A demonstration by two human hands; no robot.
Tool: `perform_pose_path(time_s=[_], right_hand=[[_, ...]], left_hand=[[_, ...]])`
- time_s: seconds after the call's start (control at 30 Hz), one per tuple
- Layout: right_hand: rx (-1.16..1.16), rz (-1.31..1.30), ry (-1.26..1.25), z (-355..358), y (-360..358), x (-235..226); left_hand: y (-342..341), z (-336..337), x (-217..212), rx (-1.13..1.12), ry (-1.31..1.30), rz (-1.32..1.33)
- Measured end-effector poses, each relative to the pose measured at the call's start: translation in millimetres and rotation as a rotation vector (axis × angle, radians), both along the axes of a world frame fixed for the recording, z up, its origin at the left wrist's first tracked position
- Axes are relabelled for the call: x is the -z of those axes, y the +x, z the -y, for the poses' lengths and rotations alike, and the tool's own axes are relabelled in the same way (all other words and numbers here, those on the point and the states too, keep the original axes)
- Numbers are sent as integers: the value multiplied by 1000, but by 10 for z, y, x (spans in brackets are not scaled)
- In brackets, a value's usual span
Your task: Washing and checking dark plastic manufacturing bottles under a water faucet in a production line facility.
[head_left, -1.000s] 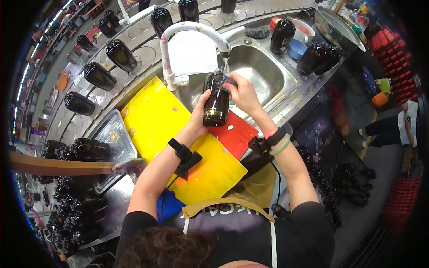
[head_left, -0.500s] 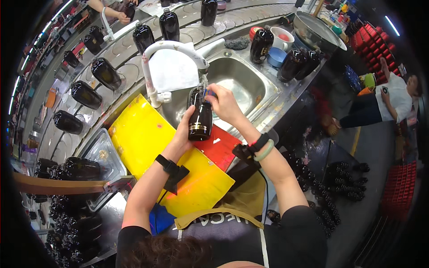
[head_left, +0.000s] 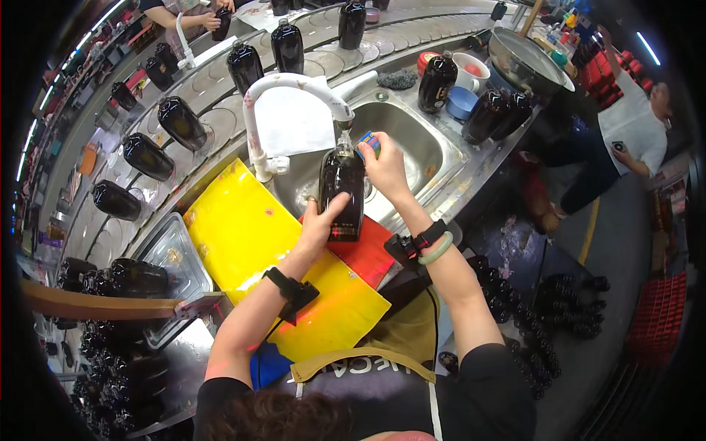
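Observation:
My left hand (head_left: 321, 220) grips the lower body of a dark glass bottle (head_left: 343, 189), held upright over the steel sink (head_left: 412, 143) with its neck under the spout of the white curved tap (head_left: 294, 88). My right hand (head_left: 384, 165) is beside the bottle's shoulder and pinches a small blue and yellow object (head_left: 370, 141). Both wrists wear black bands. Whether water runs from the tap I cannot tell.
A yellow mat (head_left: 254, 250) and a red sheet (head_left: 366, 253) lie at the sink's near edge. Several dark bottles (head_left: 182, 121) stand on a curved conveyor behind. More bottles (head_left: 498, 110), a white cup (head_left: 471, 70), a metal bowl (head_left: 526, 62) sit right. Seated person (head_left: 625, 132) far right.
The bottle has risen and moved so its neck sits right under the tap spout. My right hand has shifted from the bottle's top to its side.

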State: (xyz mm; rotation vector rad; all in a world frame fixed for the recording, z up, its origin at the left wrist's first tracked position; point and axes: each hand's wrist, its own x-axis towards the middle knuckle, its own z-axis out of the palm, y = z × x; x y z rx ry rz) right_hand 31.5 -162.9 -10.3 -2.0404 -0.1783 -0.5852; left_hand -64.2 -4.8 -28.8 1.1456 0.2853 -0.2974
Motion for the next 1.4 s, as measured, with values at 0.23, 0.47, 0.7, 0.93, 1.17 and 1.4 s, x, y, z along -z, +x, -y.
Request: perform_pose_path(time_s=[0.23,0.47,0.7,0.93,1.17,1.4], right_hand=[[-55,-91,13,40,-77,-117],[-7,-85,65,-83,-35,2],[-4,-104,70,-91,-18,-195],[-49,-85,26,-174,-42,-78],[-133,-99,-81,-69,-61,-220],[-192,-121,-131,-172,-164,-326]], left_hand=[[-69,103,-69,11,80,76],[-57,35,11,11,177,86],[-75,114,-49,-36,113,117],[-107,111,-32,-68,312,149],[-58,244,98,-132,282,280],[-113,216,135,-130,426,202]])
